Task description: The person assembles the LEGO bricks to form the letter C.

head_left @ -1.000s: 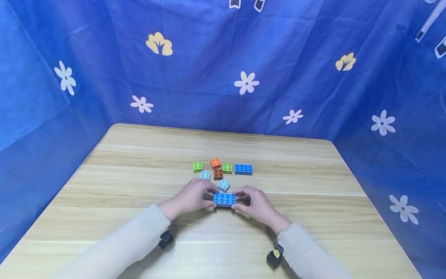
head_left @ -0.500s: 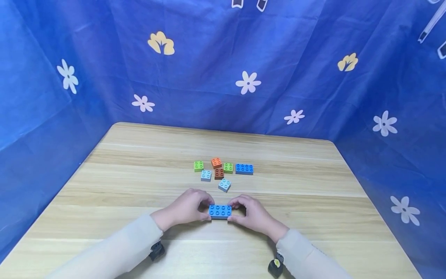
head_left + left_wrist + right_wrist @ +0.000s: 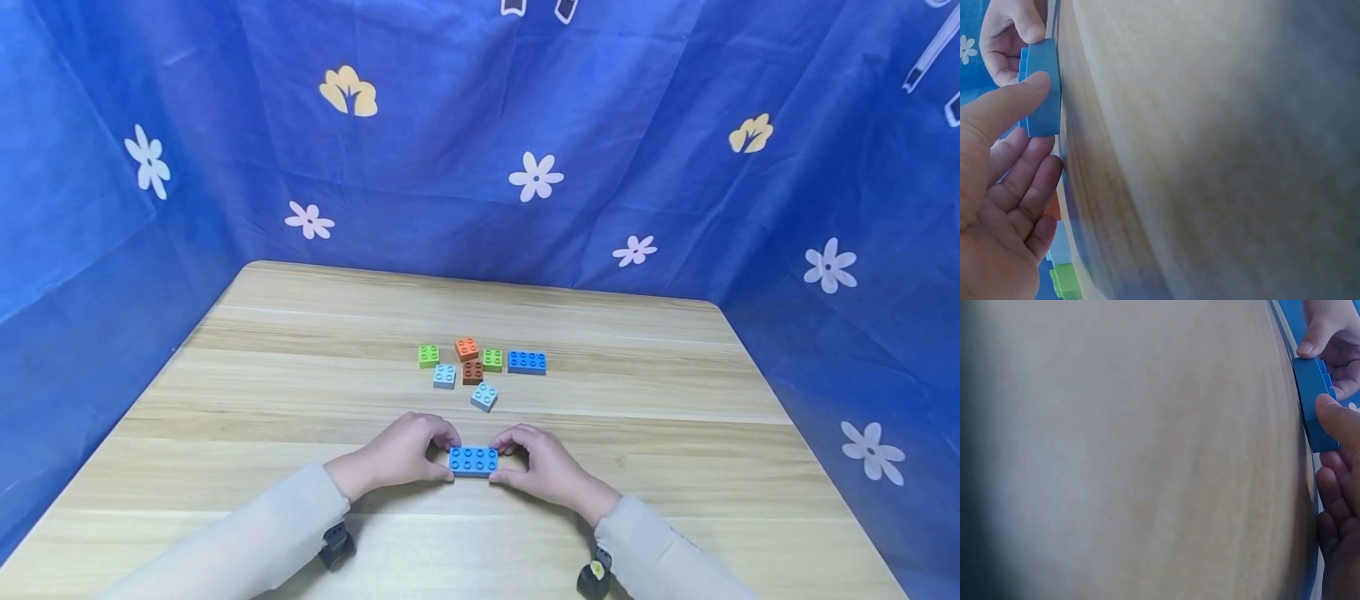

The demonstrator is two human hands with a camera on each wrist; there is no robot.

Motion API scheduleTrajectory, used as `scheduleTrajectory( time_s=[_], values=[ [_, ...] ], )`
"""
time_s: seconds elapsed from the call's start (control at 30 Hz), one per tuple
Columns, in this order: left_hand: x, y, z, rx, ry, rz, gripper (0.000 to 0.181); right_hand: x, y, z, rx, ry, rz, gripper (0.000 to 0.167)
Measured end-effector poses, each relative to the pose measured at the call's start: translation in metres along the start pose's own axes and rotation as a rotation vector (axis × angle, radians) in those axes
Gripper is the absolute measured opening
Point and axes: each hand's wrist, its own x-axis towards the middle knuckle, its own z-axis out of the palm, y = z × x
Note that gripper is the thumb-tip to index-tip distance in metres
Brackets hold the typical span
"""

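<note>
A blue eight-stud brick [image 3: 473, 462] lies crosswise on the wooden table, studs up, between the two hands. The left hand [image 3: 401, 451] pinches its left end with thumb and fingers; the right hand [image 3: 550, 468] pinches its right end the same way. In the left wrist view the left hand [image 3: 1004, 200] has its thumb on the near side of the blue brick [image 3: 1044, 103]. The right wrist view shows the right hand's [image 3: 1341, 481] thumb on the side of the same brick [image 3: 1313, 394].
Beyond the hands lie two light blue bricks [image 3: 444, 377] [image 3: 484, 397], a brown brick [image 3: 472, 372], an orange brick [image 3: 467, 348], two green bricks [image 3: 428, 357] [image 3: 492, 360] and another long blue brick [image 3: 527, 362]. A blue patterned cloth [image 3: 450, 167] stands around the table [image 3: 300, 333].
Both hands have moved toward the table's near edge with the blue brick between them, away from the group of other bricks. Most of that motion came before the half-second-old frame.
</note>
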Motion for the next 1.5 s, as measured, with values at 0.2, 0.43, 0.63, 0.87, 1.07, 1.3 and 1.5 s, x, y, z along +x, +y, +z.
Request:
scheduleTrajectory(
  time_s=[0.2, 0.43, 0.63, 0.87, 1.07, 1.3, 1.5],
  values=[
    [-0.001, -0.001, 0.002, -0.038, -0.005, -0.034, 0.035, 0.0, 0.0, 0.0, -0.001, -0.001, 0.003, 0.04],
    [-0.005, -0.007, 0.007, -0.168, 0.025, -0.04, 0.035, 0.0, 0.002, 0.0, 0.011, 0.003, 0.004, 0.04],
    [-0.006, -0.01, 0.009, -0.216, 0.044, -0.026, 0.035, 0.0, 0.002, 0.0, 0.018, 0.008, -0.011, 0.04],
    [-0.007, -0.01, 0.009, -0.23, 0.037, -0.029, 0.035, 0.004, 0.007, -0.004, 0.124, -0.001, 0.015, 0.044],
    [-0.007, -0.01, 0.009, -0.223, 0.026, -0.041, 0.035, 0.016, 0.013, -0.007, 0.204, 0.096, 0.117, 0.038],
    [-0.006, -0.011, 0.01, -0.224, 0.019, -0.042, 0.035, 0.036, 0.022, -0.007, 0.167, 0.222, 0.238, 0.043],
    [-0.006, -0.012, 0.01, -0.225, 0.021, -0.039, 0.035, 0.052, 0.026, 0.001, 0.141, 0.281, 0.269, 0.05]
  ],
)
